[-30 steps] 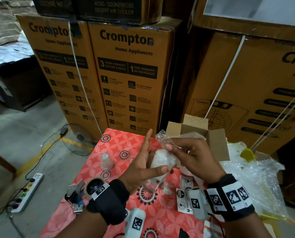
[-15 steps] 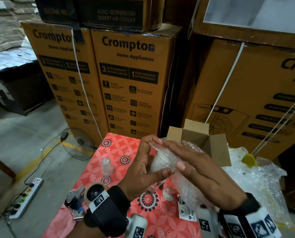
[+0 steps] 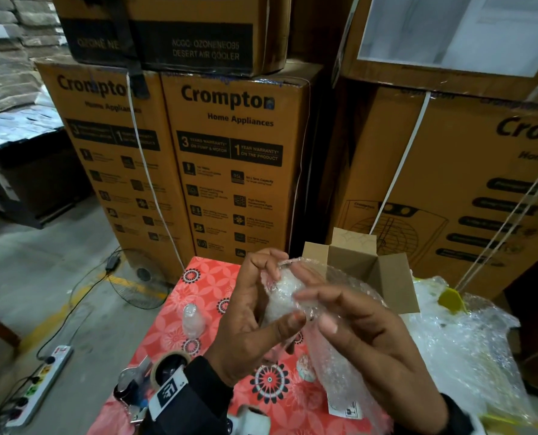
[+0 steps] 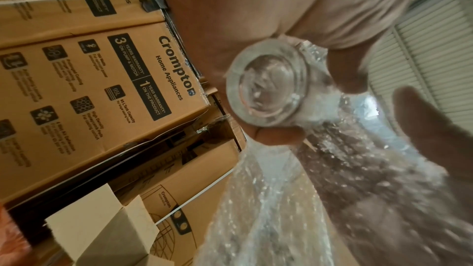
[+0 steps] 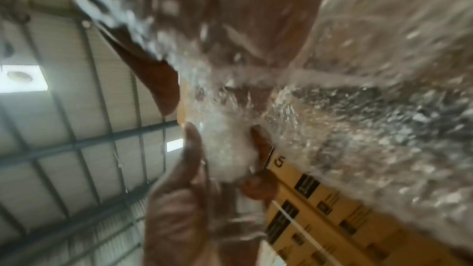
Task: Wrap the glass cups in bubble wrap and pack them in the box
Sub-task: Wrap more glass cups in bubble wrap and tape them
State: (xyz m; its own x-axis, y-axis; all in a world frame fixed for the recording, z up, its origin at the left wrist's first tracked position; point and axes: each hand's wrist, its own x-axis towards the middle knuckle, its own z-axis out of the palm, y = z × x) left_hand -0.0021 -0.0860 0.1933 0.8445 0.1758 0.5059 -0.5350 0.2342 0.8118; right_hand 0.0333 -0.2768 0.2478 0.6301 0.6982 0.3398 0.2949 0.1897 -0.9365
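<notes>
My left hand (image 3: 261,309) grips a glass cup (image 3: 282,296) partly rolled in bubble wrap (image 3: 340,365), thumb below and fingers curled over its top. The left wrist view shows the cup's thick round base (image 4: 266,88) bare, with the bubble wrap (image 4: 281,199) trailing away from it. My right hand (image 3: 340,312) lies with straight fingers over the wrap, pressing the sheet against the cup. A second glass cup (image 3: 193,320) stands unwrapped on the red flowered tablecloth (image 3: 198,284) to the left. The small open cardboard box (image 3: 365,268) stands just behind my hands. The right wrist view is blurred by wrap.
A heap of bubble wrap (image 3: 468,334) with a yellow piece (image 3: 451,299) lies at the right. A tape roll (image 3: 167,365) sits by my left wrist. Tall Crompton cartons (image 3: 230,152) wall off the back. A power strip (image 3: 42,381) and cables lie on the floor at left.
My right hand has let go of its pinch on the wrap and swept flat over the cup, drawing the sheet round it. My left fingers have curled over the cup's top.
</notes>
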